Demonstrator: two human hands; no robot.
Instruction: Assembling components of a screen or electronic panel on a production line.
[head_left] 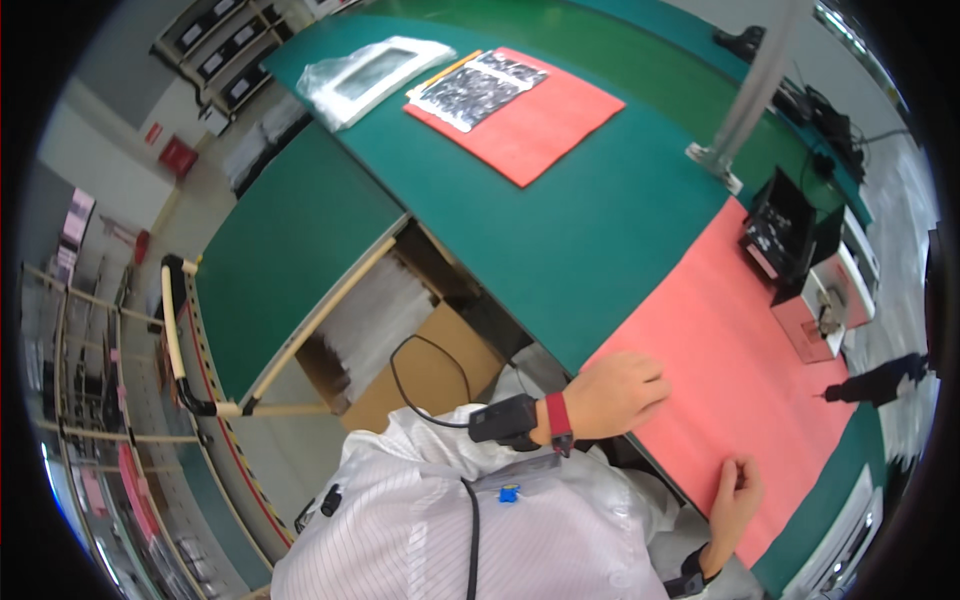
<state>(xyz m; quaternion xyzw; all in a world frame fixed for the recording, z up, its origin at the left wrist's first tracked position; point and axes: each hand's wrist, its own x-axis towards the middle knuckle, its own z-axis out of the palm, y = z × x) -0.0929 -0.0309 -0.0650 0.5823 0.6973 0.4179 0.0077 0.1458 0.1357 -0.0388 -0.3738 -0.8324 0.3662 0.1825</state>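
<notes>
Currently both hands are at the near edge of the bench, over the red mat that covers its right-hand part. The left hand, with a red strap and a black device on its wrist, is at the mat's near left corner; its fingers are curled, and whether they meet the thumb cannot be told. The right hand is farther along the near edge, its fingers bent and a little apart from the thumb. Along the mat's far edge are a black bin of small parts and, just beside it, an open box with metallic pieces inside. A black driver points inward over the far right corner. Toward the bench's left end lies a red sheet bearing a silvery-black bag, with a wrapped white frame nearer the left corner.
</notes>
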